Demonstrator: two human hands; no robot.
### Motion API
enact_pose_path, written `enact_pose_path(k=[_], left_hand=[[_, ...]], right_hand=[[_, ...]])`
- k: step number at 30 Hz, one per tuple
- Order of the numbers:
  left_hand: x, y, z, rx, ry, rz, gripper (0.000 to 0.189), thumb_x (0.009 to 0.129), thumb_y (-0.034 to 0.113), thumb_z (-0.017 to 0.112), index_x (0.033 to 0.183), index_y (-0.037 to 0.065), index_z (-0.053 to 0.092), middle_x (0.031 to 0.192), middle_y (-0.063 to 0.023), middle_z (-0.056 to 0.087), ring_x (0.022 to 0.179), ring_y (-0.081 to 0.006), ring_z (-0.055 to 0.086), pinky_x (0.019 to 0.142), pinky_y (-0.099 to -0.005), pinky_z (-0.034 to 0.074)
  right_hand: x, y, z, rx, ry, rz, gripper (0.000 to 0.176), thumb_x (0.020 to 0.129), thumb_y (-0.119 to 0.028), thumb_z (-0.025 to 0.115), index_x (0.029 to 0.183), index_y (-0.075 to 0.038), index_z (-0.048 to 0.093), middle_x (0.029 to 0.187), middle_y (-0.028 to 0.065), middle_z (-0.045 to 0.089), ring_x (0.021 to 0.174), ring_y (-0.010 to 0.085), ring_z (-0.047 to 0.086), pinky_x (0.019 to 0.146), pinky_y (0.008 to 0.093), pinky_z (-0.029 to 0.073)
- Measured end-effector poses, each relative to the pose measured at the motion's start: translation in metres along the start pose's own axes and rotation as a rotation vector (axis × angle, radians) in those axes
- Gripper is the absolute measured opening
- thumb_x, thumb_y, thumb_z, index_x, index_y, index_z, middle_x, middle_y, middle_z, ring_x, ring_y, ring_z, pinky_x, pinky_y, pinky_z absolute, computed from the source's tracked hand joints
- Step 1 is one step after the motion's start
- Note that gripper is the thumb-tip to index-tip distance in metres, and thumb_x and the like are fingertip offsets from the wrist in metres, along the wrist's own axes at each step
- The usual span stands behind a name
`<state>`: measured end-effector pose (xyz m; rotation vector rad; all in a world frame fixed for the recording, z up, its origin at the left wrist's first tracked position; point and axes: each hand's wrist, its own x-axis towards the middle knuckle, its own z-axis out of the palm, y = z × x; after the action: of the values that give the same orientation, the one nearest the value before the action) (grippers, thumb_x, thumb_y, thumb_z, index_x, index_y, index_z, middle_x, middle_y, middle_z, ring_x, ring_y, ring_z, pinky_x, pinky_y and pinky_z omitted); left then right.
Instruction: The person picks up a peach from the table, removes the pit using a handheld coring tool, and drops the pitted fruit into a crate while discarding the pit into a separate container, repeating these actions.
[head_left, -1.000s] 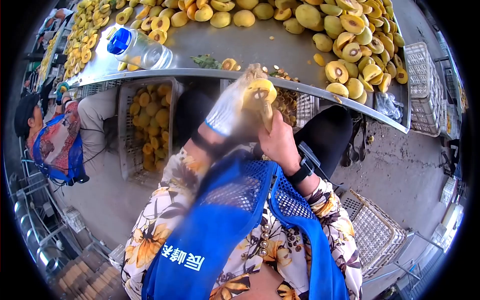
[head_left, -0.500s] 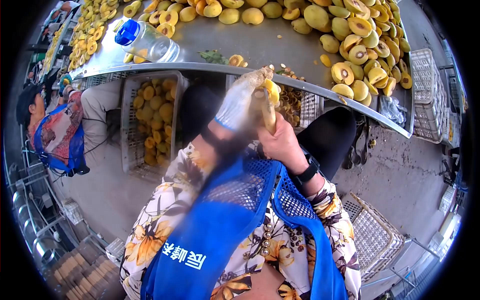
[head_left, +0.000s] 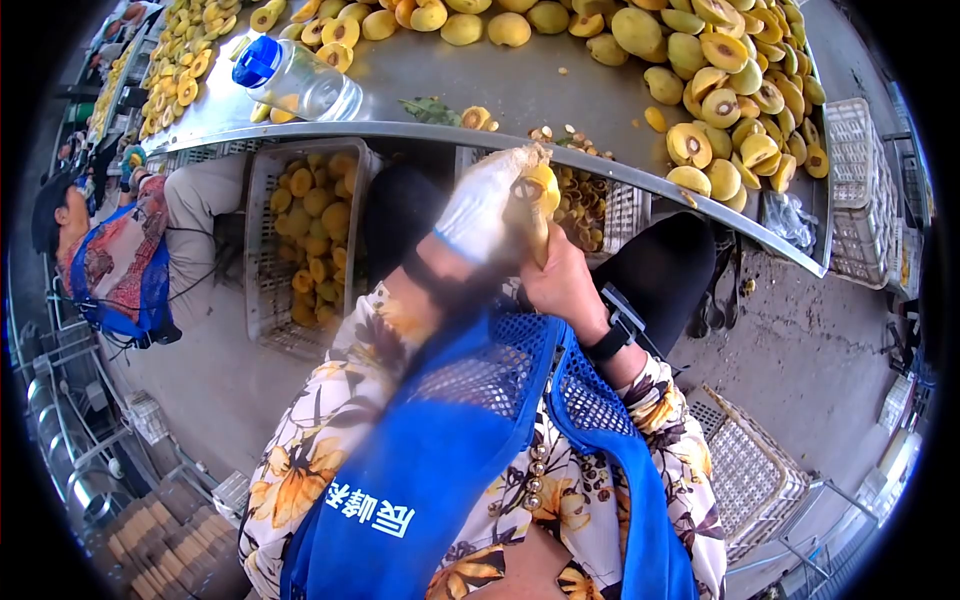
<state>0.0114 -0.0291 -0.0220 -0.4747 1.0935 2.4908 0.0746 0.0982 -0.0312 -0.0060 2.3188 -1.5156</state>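
Observation:
My left hand [head_left: 490, 205], in a whitish, soiled glove, is closed round a yellow halved fruit [head_left: 541, 187] just off the table's front edge. My bare right hand [head_left: 562, 278] grips a tool by its light wooden handle [head_left: 541, 245], right below the fruit. The tool's working end is hidden at the fruit. Beneath the hands, partly covered by them, is a crate of small brown and yellow pieces [head_left: 580, 208]. A fruit half with bits [head_left: 477, 118] rests near the table edge.
The metal table [head_left: 420, 75] bears piled halved fruit [head_left: 730, 100] and a blue-capped bottle [head_left: 310, 84]. A crate of fruit [head_left: 349, 240] stands below at left. White crates [head_left: 858, 190] are at right. A co-worker [head_left: 120, 250] sits at far left.
The fruit has turned, so its cut face shows more. My right hand and the handle have shifted slightly down and right, and less of the handle shows.

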Motion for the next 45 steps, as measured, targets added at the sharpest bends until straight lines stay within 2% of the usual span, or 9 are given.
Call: enact_pose_path(k=[7,10,14,26,31,34,37,40,45], left_hand=[[-0.010,0.008,0.024,0.392,0.117,0.275,0.017,0.083,0.008,0.063,0.096,-0.003,0.061,0.077,-0.0049,0.060,0.065,-0.0127,0.056,0.057,-0.0230,0.047],[0.018,-0.011,-0.018,1.214,-0.115,1.080,0.017,0.084,0.009,0.062,0.098,-0.001,0.061,0.080,-0.0046,0.060,0.065,-0.0107,0.055,0.056,-0.0221,0.046],[0.002,-0.007,-0.003,0.662,-0.035,0.319,0.032,0.079,0.006,0.057,0.111,0.004,0.058,0.096,-0.0100,0.062,0.080,-0.0178,0.060,0.068,-0.0248,0.050],[0.002,0.071,-0.101,-0.097,0.199,0.126,0.031,0.084,0.037,0.061,0.087,0.007,0.060,0.073,-0.0079,0.061,0.056,-0.0162,0.058,0.050,-0.0275,0.051],[-0.023,0.128,-0.108,1.642,0.893,0.605,0.044,0.081,0.044,0.060,0.097,0.003,0.063,0.088,-0.0125,0.066,0.075,-0.0242,0.063,0.061,-0.0312,0.050],[0.014,0.123,-0.057,1.723,0.647,0.617,0.034,0.080,0.035,0.062,0.098,0.007,0.064,0.100,-0.0121,0.064,0.093,-0.0312,0.060,0.077,-0.0376,0.049],[0.082,0.082,0.015,2.090,-0.235,1.499,0.023,0.080,0.027,0.062,0.099,0.013,0.063,0.102,-0.0083,0.063,0.087,-0.0225,0.063,0.070,-0.0323,0.053],[0.117,0.014,0.129,1.879,-0.265,0.614,0.047,0.081,0.045,0.055,0.111,0.009,0.056,0.092,-0.0193,0.063,0.087,-0.0363,0.061,0.075,-0.0435,0.049],[0.180,-0.071,0.172,1.801,-0.404,0.267,0.049,0.075,0.038,0.062,0.107,0.001,0.060,0.102,-0.0229,0.061,0.095,-0.0342,0.059,0.083,-0.0381,0.047]], right_hand=[[0.005,-0.001,-0.005,0.281,-0.193,0.066,0.019,0.082,-0.004,0.051,0.100,-0.001,0.048,0.067,0.0011,0.052,0.050,0.0068,0.049,0.045,0.0193,0.038],[0.000,-0.018,-0.016,0.491,-0.308,0.195,0.014,0.082,-0.002,0.050,0.095,-0.004,0.046,0.064,-0.0013,0.048,0.047,0.0044,0.044,0.040,0.0182,0.034],[-0.003,-0.013,-0.019,0.826,-0.445,0.247,0.014,0.082,0.001,0.050,0.094,-0.005,0.046,0.062,-0.0025,0.045,0.046,0.0039,0.039,0.038,0.0182,0.029],[0.009,0.003,0.000,0.370,-0.374,-0.083,0.017,0.081,-0.015,0.061,0.089,-0.003,0.053,0.066,0.0082,0.058,0.056,0.0206,0.058,0.051,0.0323,0.046],[0.023,0.043,0.012,-0.306,-0.125,-0.219,0.027,0.078,-0.022,0.063,0.086,0.001,0.050,0.071,0.0257,0.059,0.068,0.0427,0.059,0.063,0.0473,0.047],[0.020,0.043,-0.001,-0.206,-0.031,-0.176,0.026,0.078,-0.021,0.063,0.086,0.001,0.050,0.070,0.0249,0.059,0.068,0.0415,0.059,0.062,0.0461,0.048],[0.013,0.050,-0.017,-0.097,0.095,-0.169,0.026,0.077,-0.020,0.064,0.087,0.001,0.051,0.071,0.0246,0.059,0.068,0.0409,0.060,0.061,0.0448,0.048],[-0.009,0.038,-0.041,-0.048,0.195,-0.087,0.027,0.078,-0.022,0.064,0.086,0.001,0.052,0.071,0.0242,0.059,0.067,0.0401,0.060,0.059,0.0435,0.048],[-0.039,0.033,-0.070,-0.033,0.306,0.097,0.027,0.079,-0.024,0.063,0.089,-0.001,0.053,0.073,0.0222,0.061,0.069,0.0379,0.062,0.058,0.0417,0.048]])
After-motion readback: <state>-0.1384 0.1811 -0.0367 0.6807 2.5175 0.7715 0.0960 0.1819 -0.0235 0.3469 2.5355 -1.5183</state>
